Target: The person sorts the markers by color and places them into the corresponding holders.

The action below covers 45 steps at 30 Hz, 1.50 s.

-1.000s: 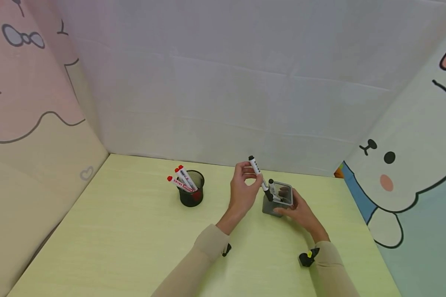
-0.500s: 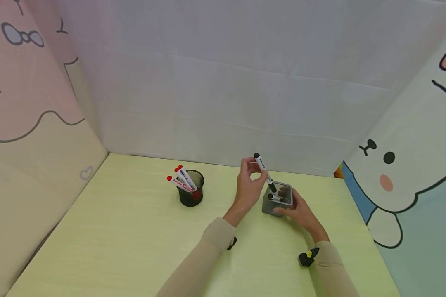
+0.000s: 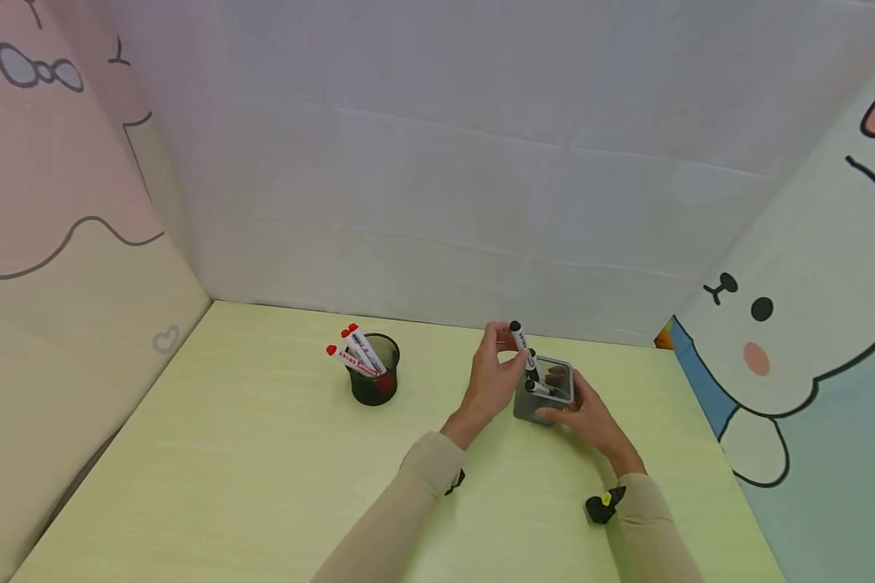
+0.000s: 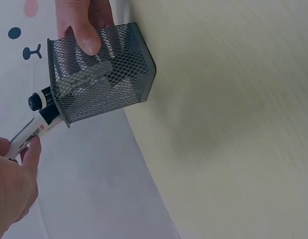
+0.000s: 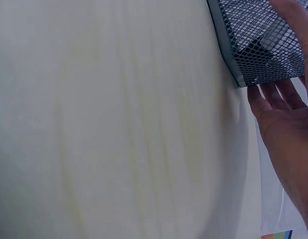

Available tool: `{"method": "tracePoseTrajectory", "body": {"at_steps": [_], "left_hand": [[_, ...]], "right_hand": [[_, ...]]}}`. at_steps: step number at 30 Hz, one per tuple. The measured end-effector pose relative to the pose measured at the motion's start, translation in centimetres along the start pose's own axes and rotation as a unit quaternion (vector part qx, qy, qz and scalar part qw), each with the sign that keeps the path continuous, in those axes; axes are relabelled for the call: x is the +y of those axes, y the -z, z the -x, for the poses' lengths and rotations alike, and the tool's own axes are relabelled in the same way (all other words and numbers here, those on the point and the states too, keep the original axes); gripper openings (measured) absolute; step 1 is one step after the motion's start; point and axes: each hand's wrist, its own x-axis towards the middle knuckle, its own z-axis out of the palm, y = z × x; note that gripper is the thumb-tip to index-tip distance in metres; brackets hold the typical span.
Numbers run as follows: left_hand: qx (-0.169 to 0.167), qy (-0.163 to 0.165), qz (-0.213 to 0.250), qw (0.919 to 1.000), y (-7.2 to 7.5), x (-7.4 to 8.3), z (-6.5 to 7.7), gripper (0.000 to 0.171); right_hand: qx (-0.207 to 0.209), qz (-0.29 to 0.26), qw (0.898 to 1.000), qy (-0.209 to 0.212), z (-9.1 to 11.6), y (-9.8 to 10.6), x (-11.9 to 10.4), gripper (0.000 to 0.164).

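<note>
My left hand (image 3: 490,379) pinches a white marker (image 3: 521,338) with black ends between thumb and fingers. The marker slants down, its lower end at the mouth of a grey square mesh pen holder (image 3: 527,406). In the left wrist view, that marker (image 4: 27,133) enters the rim beside another black-capped marker (image 4: 39,100). More of the markers inside shows through the mesh. My right hand (image 3: 592,414) grips the holder from the right, thumb on its near side. In the right wrist view, fingers show under the holder (image 5: 263,55), partly out of frame.
A round black mesh cup (image 3: 374,392) with several red-capped markers (image 3: 365,350) stands left of the hands on the pale yellow table (image 3: 262,453). A white sheet (image 3: 423,202) hangs behind the table, and printed panels flank both sides.
My left hand has moved right and then down, bringing the marker's lower end from above the holder into its mouth. The right hand and the pen holder have stayed in place.
</note>
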Motion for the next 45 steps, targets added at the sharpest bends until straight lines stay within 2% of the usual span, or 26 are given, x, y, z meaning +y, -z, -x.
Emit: {"method": "tracePoseTrajectory", "body": {"at_steps": [8, 15, 19, 32, 38, 45], "left_hand": [[-0.01, 0.005, -0.028, 0.9995, -0.2, -0.9, 0.1, 0.034], [-0.022, -0.015, -0.068, 0.9973, -0.3, -1.3, 0.2, 0.031], [-0.032, -0.014, -0.086, 0.9957, -0.3, -1.5, 0.2, 0.027], [-0.107, 0.0, -0.138, 0.9846, -0.1, -1.9, 0.6, 0.029], [-0.102, 0.009, -0.128, 0.9864, -0.1, -1.9, 0.8, 0.029], [-0.084, 0.034, -0.115, 0.9893, 0.0, -2.1, 0.7, 0.034]], "right_hand": [[0.0, 0.0, 1.0, -0.007, 0.0, 0.0, 0.0, 0.075], [0.005, -0.002, 1.0, -0.007, 0.0, 0.0, 0.2, 0.075], [0.006, -0.002, 1.0, -0.012, 0.0, 0.0, 0.1, 0.076], [-0.002, -0.01, 1.0, 0.003, 0.0, -0.1, 0.1, 0.075], [-0.005, -0.016, 1.0, 0.008, -0.1, 0.0, 0.2, 0.074], [-0.002, -0.01, 1.0, -0.004, 0.0, 0.0, 0.0, 0.076]]}}
